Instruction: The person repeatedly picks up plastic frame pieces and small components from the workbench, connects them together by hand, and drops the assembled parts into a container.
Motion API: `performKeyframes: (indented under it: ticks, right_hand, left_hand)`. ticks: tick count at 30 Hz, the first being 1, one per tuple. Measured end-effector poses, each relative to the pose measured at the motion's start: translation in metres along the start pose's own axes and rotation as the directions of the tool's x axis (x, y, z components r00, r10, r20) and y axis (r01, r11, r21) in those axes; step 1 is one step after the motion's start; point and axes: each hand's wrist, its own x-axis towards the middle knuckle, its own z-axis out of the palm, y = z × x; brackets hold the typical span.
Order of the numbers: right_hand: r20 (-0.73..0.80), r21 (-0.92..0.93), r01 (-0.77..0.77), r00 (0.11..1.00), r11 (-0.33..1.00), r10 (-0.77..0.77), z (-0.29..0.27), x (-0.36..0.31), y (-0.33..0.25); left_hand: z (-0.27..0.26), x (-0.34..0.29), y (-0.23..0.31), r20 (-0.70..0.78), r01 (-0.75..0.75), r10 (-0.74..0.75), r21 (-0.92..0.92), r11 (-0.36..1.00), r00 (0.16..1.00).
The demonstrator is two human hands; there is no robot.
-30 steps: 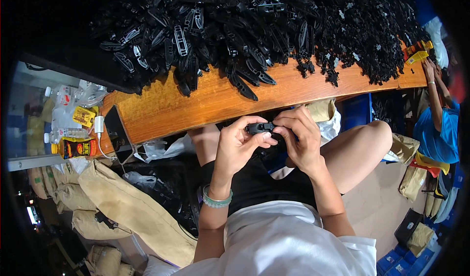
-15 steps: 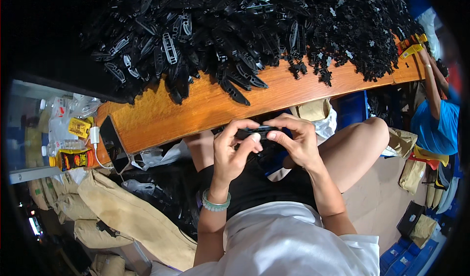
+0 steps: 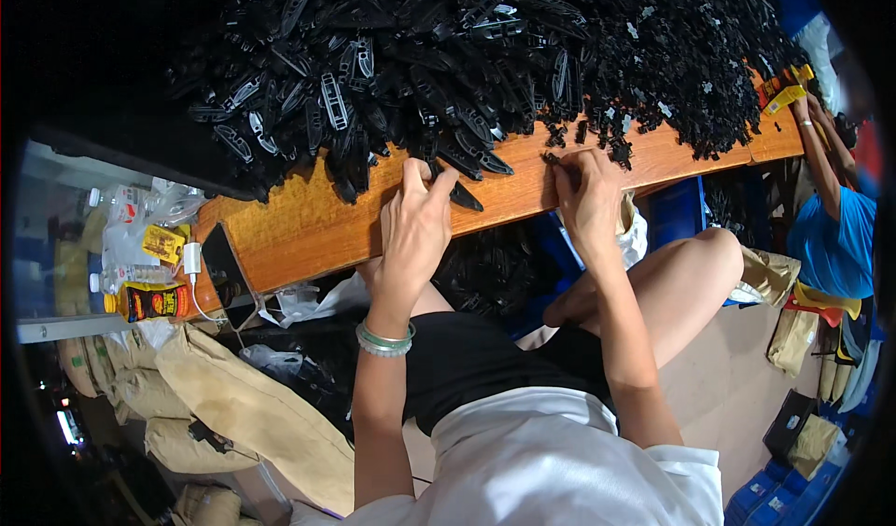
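On the glossy, wood-grained worktop [image 3: 308, 223], a heap of smooth, tapered black plastic parts [image 3: 355, 69] adjoins a heap of small, jagged black clips [image 3: 681, 69]. One pointed part [image 3: 466, 198] juts out just right of the bent fingertips of the left hand [image 3: 413, 227]; the curled right hand [image 3: 594, 199] has a dark clip [image 3: 551, 158] at its fingertips; whether either hand grips, I cannot tell

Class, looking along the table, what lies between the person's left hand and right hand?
In the head view, ends of long black pieces lie nearest the left hand; then bare wooden tabletop stretches toward the right hand.
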Motion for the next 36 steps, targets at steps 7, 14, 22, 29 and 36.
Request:
performKeyframes:
  ticks: [7, 14, 22, 29, 36]
  right_hand:
    - [-0.008, 0.273, -0.002, 1.000, 0.962, 0.004, -0.002, -0.018, 0.000]
    - [0.125, 0.788, -0.196, 0.979, 0.583, 0.160, -0.029, -0.038, -0.051]
    - [0.249, 0.792, -0.233, 0.967, 0.565, 0.050, -0.041, -0.037, -0.061]
    - [0.069, 0.525, 0.206, 0.957, 0.826, -0.283, -0.047, -0.035, -0.057]
    - [0.120, 0.497, 0.231, 0.936, 0.836, -0.330, -0.047, -0.034, -0.048]
  left_hand:
    - [-0.001, -0.013, -0.006, -0.062, -0.062, 0.059, -0.054, 0.997, 0.996]
    - [0.004, -0.039, 0.038, 0.098, 0.224, -0.335, -0.905, 0.362, 0.937]
    - [-0.015, -0.039, 0.047, 0.298, 0.318, -0.217, -0.946, 0.063, 0.929]
    - [-0.015, -0.042, 0.042, 0.353, 0.410, -0.220, -0.852, 0.326, 0.909]
    - [-0.008, -0.042, 0.041, 0.307, 0.395, -0.282, -0.851, 0.347, 0.909]
